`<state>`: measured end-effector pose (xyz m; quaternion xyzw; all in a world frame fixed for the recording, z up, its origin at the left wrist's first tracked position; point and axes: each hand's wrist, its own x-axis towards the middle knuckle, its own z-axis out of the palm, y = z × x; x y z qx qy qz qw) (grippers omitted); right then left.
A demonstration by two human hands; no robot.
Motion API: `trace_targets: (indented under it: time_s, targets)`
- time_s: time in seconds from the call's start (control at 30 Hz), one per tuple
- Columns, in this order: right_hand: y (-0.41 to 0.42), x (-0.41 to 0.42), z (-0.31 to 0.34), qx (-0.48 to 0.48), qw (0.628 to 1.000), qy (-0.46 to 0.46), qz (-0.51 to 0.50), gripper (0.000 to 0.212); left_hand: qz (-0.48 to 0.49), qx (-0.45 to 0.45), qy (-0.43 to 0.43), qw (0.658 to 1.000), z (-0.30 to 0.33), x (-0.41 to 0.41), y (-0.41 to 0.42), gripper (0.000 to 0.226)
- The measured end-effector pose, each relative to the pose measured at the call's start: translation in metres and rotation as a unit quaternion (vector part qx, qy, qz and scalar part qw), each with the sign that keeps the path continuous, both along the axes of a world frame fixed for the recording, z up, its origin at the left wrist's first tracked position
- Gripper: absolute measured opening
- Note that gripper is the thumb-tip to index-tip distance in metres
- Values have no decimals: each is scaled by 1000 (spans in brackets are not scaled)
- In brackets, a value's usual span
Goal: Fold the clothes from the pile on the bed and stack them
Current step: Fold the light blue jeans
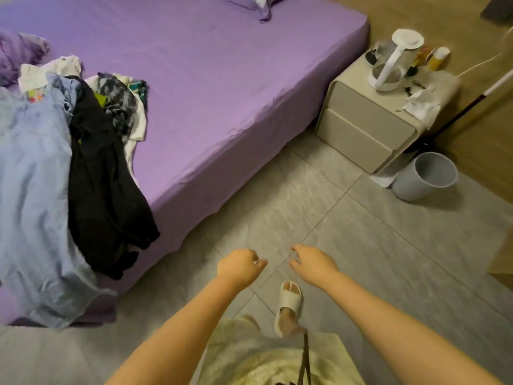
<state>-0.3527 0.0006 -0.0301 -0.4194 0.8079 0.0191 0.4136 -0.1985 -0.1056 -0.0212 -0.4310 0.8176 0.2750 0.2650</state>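
Both hands, left hand [238, 266] & right hand [313, 262], loosely curled, holding nothing.
Pile [77, 151] on bed [222, 93], well left of hands, looks unfolded; no stack visible, task apparently not begun.

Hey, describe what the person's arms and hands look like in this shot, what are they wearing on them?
Both arms are bare from the frame's edge to the wrist: no sleeves show. The left hand and the right hand wear no gloves, and no rings, watch or bracelets can be seen. Lower down, a pale yellow garment covers the body, and a white slide sandal is on one foot.
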Motion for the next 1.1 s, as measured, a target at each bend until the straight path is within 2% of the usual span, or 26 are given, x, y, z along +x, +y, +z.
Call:
trace_targets:
  time_s: [0.33, 0.53, 0.83, 1.1]
  targets:
    - [-70, -60, -4, -2, 998, 14, 55, 45, 91, 4, -20, 996, -6, -16, -55, 46]
    - [-122, -87, -6, 7, 999, 23, 44, 46, 74, 8, -22, 997, -18, -48, -119, 45]
    - [-213, -128, 0, -6, 1000, 26, 13, 44, 32, -10, 30, 999, -10, -102, -225, 44]
    - [-293, -166, -1, -2, 999, 21, 49, 46, 61, -12, 19, 998, -11, -131, -286, 42]
